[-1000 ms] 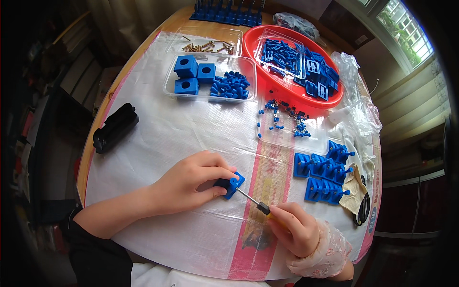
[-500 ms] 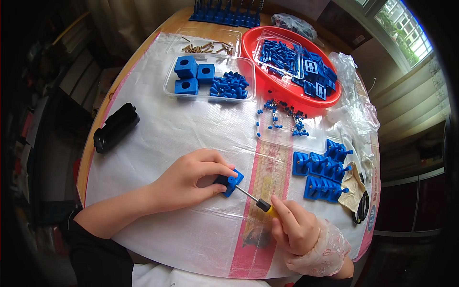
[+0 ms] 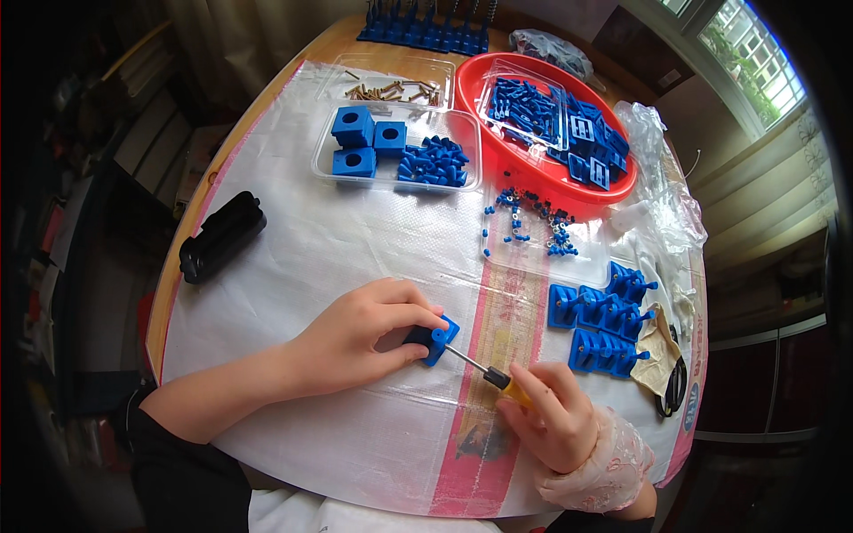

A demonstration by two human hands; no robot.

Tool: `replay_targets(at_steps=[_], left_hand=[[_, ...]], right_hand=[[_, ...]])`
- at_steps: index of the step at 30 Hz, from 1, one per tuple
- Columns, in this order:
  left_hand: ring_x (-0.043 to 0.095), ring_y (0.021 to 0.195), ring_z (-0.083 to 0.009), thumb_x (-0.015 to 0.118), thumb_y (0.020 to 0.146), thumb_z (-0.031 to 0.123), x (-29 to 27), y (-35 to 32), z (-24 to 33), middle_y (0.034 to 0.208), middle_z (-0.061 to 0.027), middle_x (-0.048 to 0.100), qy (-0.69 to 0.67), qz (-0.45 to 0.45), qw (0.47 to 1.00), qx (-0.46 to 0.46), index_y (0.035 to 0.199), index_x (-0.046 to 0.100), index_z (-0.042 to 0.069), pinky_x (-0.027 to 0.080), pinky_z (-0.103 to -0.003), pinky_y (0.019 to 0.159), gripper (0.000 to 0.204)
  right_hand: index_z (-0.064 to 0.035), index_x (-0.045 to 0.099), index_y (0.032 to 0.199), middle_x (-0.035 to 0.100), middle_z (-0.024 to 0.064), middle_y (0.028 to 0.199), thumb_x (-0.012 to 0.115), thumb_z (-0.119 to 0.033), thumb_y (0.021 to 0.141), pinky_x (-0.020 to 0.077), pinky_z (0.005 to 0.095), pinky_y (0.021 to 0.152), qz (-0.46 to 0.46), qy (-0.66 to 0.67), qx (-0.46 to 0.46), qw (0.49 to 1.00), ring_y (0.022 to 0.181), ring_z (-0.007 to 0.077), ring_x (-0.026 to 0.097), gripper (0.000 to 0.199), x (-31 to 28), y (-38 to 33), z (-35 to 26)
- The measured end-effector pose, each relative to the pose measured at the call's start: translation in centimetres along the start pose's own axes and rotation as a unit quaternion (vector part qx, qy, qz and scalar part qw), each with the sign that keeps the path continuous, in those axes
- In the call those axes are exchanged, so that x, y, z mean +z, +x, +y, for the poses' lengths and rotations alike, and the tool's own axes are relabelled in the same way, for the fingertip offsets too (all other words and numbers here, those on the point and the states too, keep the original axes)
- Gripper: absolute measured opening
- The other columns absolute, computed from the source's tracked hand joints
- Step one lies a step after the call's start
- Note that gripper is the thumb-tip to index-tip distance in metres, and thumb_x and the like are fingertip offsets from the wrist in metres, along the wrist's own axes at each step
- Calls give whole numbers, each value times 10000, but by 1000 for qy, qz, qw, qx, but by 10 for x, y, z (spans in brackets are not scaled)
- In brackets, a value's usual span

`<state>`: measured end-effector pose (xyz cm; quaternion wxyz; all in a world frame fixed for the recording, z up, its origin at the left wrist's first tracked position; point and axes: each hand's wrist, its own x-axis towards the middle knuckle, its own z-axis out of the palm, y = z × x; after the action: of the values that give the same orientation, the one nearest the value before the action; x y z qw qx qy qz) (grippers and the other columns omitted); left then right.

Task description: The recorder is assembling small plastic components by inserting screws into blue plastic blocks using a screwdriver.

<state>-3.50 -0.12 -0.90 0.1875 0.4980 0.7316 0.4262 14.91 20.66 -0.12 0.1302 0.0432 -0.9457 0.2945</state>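
My left hand (image 3: 360, 333) grips a small blue plastic part (image 3: 440, 338) with a black piece on it, pressed down on the white woven sheet (image 3: 355, 240). My right hand (image 3: 555, 417) holds a screwdriver (image 3: 484, 372) with a yellow and black handle; its metal tip meets the blue part from the right. Finished-looking blue assemblies (image 3: 600, 324) lie in rows just right of the hands.
A red round tray (image 3: 498, 147) with blue parts stands at the back right. A clear tray (image 3: 395, 151) holds blue cubes and pegs; brass screws (image 3: 391, 89) lie behind it. Small blue bits (image 3: 533, 222) are scattered mid-table. A black case (image 3: 222, 235) lies at the left edge.
My right hand has shifted slightly on the screwdriver handle, turning it; the tip stays on the blue part. My left hand has kept its hold.
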Motion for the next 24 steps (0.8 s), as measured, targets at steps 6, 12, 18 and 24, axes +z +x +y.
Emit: replay_targets(at_steps=[6, 12, 18, 24], left_hand=[[613, 991, -235, 732, 768, -3, 1, 0, 0, 1047, -88, 650, -2, 4, 1000, 4, 1082, 693, 72, 481, -338, 881, 325], [611, 997, -235, 726, 766, -8, 1, 0, -2, 1047, -87, 647, -7, 5, 1000, 10, 1085, 696, 78, 483, -335, 881, 331], [609, 1000, -235, 724, 759, -11, 1, 0, -1, 1054, -84, 644, -5, -1, 1000, 9, 1089, 691, 81, 478, -338, 888, 344], [607, 1000, -235, 723, 751, -8, 2, 0, -2, 1059, -81, 644, 4, 6, 1000, 19, 1098, 688, 80, 475, -339, 892, 360]], right_hand=[[25, 624, 1150, 575, 152, 941, 706, 42, 759, 526, 322, 635, -4, 7, -12, 1000, 755, 263, 627, 399, -1, -1, 4], [19, 639, 1086, 565, 154, 952, 725, 43, 739, 505, 322, 647, 13, 32, 19, 999, 762, 258, 594, 358, -1, 1, 0], [-35, 659, 1055, 580, 87, 836, 773, -42, 716, 486, 314, 638, -13, -64, -28, 997, 771, 254, 582, 357, -6, 4, 5], [-6, 646, 1057, 608, 119, 822, 792, -21, 703, 499, 313, 635, -33, -7, 6, 999, 777, 266, 624, 383, -4, 0, 5]])
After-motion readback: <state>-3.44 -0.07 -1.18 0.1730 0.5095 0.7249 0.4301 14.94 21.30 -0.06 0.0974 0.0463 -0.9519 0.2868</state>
